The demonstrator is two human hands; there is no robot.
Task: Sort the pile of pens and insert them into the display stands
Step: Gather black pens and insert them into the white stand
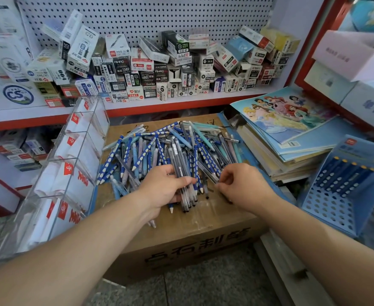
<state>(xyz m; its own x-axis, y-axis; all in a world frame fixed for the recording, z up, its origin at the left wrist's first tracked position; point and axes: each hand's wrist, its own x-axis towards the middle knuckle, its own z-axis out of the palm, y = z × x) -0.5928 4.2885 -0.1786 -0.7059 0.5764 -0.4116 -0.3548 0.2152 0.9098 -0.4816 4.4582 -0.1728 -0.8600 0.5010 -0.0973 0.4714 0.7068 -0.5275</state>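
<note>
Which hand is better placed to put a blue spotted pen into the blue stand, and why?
Right. The right hand, pinching one pen, lies nearer the blue stand; the left hand grips a bundle of clear pens.

Two display stands here: one clear stand (75, 138) and one blue stand (327, 206), the blue one with five dotted blue pens (345, 177) slotted in. One cardboard box (181, 239) under the pile of pens (170, 149) (way too many to count, dozens easily). One stack of books (292, 138). The small pen boxes (159, 69) on the shelf run to dozens too.
</note>
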